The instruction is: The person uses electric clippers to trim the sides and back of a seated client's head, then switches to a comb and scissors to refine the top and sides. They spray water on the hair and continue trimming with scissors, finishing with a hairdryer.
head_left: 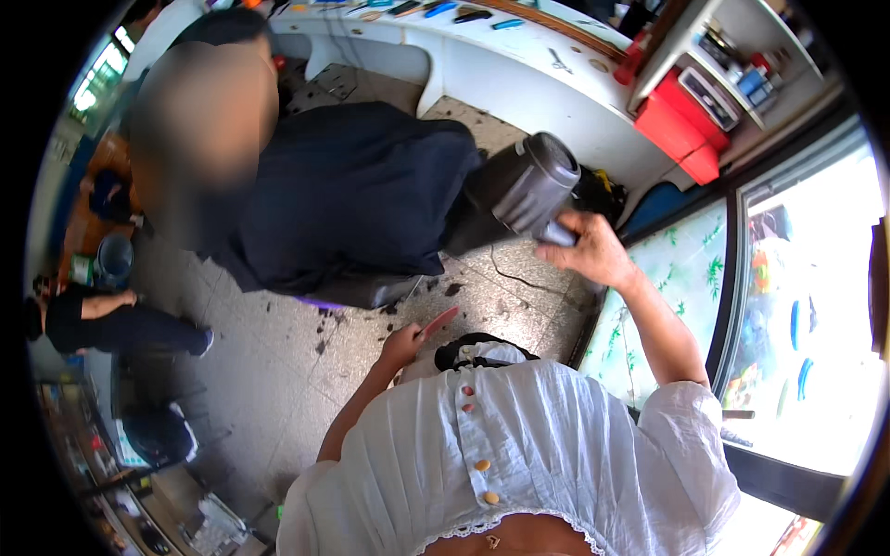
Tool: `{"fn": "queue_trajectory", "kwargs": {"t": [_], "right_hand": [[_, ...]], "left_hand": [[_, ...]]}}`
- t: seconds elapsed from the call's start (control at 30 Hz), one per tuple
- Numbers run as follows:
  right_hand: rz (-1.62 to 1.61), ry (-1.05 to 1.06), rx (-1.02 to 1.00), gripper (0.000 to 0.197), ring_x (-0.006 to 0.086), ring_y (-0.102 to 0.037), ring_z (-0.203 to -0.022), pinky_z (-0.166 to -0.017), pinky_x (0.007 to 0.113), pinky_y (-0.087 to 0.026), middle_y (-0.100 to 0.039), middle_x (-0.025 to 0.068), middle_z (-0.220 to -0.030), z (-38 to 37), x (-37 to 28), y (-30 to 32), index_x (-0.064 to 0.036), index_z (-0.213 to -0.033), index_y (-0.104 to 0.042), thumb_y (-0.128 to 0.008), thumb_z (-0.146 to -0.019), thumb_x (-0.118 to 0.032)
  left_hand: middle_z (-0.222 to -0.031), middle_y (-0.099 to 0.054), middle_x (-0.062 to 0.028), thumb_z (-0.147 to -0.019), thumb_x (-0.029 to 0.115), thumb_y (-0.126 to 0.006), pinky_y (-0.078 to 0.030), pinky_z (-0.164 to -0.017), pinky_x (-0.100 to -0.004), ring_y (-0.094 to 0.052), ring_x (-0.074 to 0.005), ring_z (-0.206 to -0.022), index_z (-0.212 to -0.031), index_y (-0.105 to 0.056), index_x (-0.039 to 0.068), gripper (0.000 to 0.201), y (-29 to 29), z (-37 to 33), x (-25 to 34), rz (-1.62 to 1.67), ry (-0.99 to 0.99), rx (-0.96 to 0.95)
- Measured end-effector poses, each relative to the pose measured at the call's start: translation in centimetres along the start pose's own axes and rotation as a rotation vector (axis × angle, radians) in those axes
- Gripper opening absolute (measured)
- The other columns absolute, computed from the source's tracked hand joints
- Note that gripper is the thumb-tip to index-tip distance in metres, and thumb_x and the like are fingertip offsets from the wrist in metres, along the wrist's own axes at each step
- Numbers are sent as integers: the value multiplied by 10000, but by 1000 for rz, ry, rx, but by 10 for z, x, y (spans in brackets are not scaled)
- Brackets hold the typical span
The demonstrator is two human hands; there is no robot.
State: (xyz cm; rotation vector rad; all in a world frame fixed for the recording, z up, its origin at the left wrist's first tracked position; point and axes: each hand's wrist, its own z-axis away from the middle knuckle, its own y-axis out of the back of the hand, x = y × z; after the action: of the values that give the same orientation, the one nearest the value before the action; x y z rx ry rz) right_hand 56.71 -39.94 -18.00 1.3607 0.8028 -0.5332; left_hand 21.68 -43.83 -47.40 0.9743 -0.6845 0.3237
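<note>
My right hand is closed around the handle of a black hair dryer, held out in front of me to the right. The dryer's wide nozzle points down and to the left, close to the dark cape. In my left hand, lower and nearer my body, is a thin reddish comb that sticks out to the upper right. A person draped in a black cape sits ahead of me on the left. The comb is apart from both the cape and the dryer.
A white counter with combs and clippers runs along the far side. Red drawers stand beside shelves at the far right. Dark hair clippings lie on the tiled floor, and a cord hangs below the dryer. Another person is at left.
</note>
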Motion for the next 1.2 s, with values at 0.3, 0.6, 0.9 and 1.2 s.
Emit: {"fn": "queue_trajectory", "kwargs": {"t": [0.3, 0.6, 0.9, 1.2], "right_hand": [[-1113, -103, -153, 524, 199, -533, -472, -429, 293, -426, -572, 101, -667, 133, 118, 100, 27, -1079, -516, -778, -656, -138], [-551, -468, 398, 261, 121, -532, -472, -447, 240, -426, -562, 50, -597, 138, 161, 144, 11, -842, -603, -743, -628, -39], [-155, -425, 604, 346, 120, -544, -735, -698, 268, -459, -604, 62, -779, -66, 258, 171, 36, -978, -577, -689, -678, -93], [-41, -424, 843, 410, 231, -630, -761, -717, 331, -478, -652, 159, -816, -267, 378, 242, 24, -990, -615, -711, -661, -202]], "left_hand": [[-772, -618, -151, -841, 213, -532, -466, -622, -473, -605, -343, -730, -889, -504, 56, 166, 10, -117, 233, -382, -557, -58], [-754, -625, -150, -808, 147, -501, -483, -622, -462, -619, -332, -706, -885, -533, 46, 131, -35, -207, 268, -427, -749, -104], [-745, -626, -161, -835, 182, -490, -478, -602, -477, -624, -342, -703, -883, -540, 67, 134, -4, -348, 296, -352, -543, -98], [-777, -612, -200, -868, 202, -504, -436, -634, -510, -591, -401, -748, -937, -472, 62, 159, 56, -437, 292, -103, -207, -4]]}}
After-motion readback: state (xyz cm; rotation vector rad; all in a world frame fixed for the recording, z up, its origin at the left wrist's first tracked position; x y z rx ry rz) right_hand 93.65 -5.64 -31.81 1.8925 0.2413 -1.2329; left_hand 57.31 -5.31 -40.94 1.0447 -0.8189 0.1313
